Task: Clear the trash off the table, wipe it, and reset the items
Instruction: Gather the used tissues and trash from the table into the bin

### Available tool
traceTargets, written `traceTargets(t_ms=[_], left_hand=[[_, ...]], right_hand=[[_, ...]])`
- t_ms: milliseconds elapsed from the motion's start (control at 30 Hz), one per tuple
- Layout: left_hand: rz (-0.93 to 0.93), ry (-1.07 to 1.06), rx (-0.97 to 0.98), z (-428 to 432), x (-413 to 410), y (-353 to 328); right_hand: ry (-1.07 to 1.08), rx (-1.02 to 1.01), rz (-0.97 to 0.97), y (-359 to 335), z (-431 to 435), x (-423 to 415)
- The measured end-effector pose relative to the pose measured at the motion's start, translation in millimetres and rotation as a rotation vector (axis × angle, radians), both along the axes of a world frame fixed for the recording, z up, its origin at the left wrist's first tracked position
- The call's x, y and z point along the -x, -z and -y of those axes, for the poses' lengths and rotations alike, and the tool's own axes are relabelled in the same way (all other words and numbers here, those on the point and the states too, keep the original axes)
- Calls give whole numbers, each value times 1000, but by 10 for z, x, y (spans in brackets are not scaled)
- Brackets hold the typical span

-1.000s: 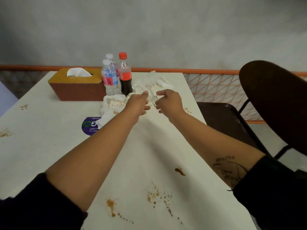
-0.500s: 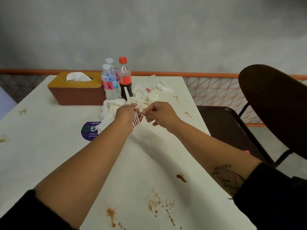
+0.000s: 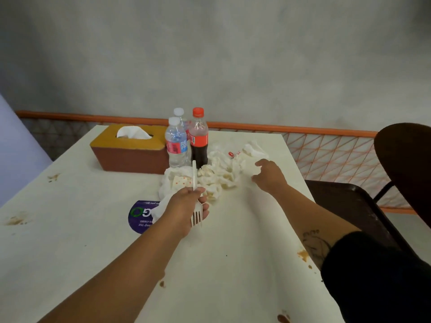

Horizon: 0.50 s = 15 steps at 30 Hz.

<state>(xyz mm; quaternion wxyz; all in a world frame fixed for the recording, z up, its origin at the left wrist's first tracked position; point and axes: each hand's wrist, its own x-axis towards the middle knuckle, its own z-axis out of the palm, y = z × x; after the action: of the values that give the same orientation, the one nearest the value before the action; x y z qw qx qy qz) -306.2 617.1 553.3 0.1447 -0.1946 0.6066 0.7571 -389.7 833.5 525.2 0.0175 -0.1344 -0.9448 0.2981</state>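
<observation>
Right hand now apart from fork.

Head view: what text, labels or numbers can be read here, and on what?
"RE / FR", cut off: label of the front water bottle.
"GO", upside down: purple sticker; its small print is mostly blurred.
Label on the cola bottle: too blurred.
Red print on the wrapper: too small.

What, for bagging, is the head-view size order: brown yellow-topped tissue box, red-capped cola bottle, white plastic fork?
1. brown yellow-topped tissue box
2. red-capped cola bottle
3. white plastic fork: as long as the bottle, but slimmer and nearer the camera.
</observation>
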Motion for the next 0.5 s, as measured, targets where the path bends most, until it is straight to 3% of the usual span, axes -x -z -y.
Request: traceTargets(t_ms=[233,400,500], left_hand=[[-31,62,12,-14,125,68],[-38,77,12,-8,188,87],[-38,82,8,-2,203,89]], right_hand=[[-290,67,130,-43,246,457],[-372,-293,221,0,363,545],[-319,-268,203,106,353,570]])
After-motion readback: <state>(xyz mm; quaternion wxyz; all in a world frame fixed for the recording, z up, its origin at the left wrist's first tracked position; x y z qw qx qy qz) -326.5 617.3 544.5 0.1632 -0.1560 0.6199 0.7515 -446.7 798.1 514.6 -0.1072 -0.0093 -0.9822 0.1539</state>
